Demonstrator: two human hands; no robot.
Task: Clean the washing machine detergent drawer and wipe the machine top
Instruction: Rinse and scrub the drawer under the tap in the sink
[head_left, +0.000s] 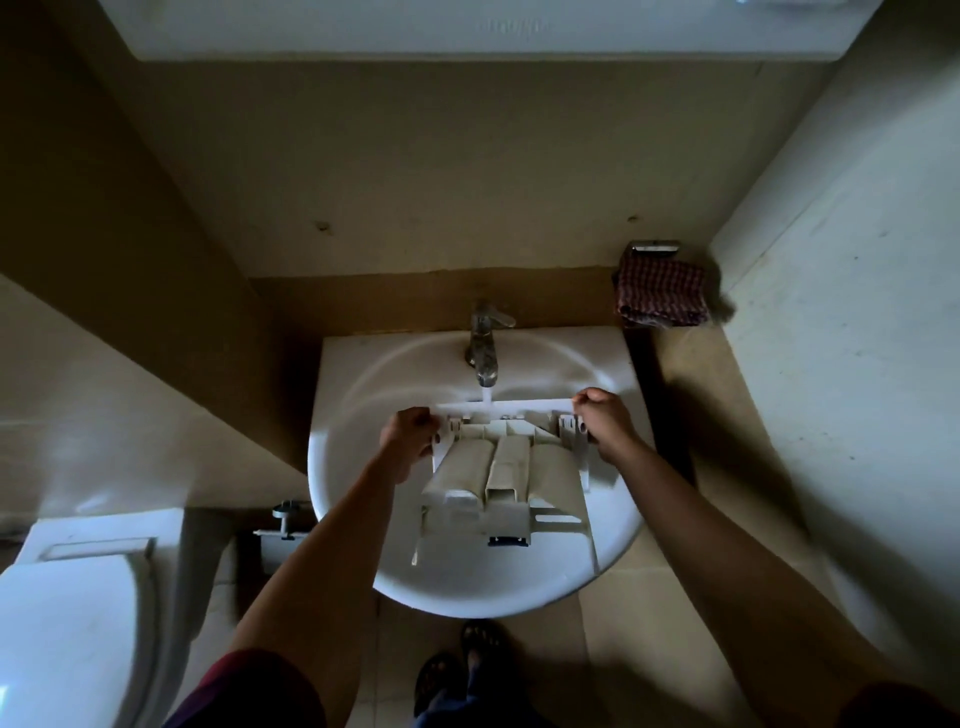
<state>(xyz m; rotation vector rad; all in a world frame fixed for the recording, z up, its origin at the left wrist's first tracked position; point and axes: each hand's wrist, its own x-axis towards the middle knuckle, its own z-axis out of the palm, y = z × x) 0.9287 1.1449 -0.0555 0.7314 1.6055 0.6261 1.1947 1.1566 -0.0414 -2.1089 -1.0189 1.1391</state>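
Drawer (506, 470) hangs over the sink (337, 467) with its front panel at the far end under the tap (485, 345), where a thin stream of water meets it; in this dim light it is hard to tell which face is up. Your left hand (410, 434) and right hand (602, 415) are well apart, each curled round a far corner of the drawer (fingertips tucked behind the plastic, out of sight). A checked cloth (662, 293) lies on the ledge at right, and the toilet (78, 623) is cut off lower left.
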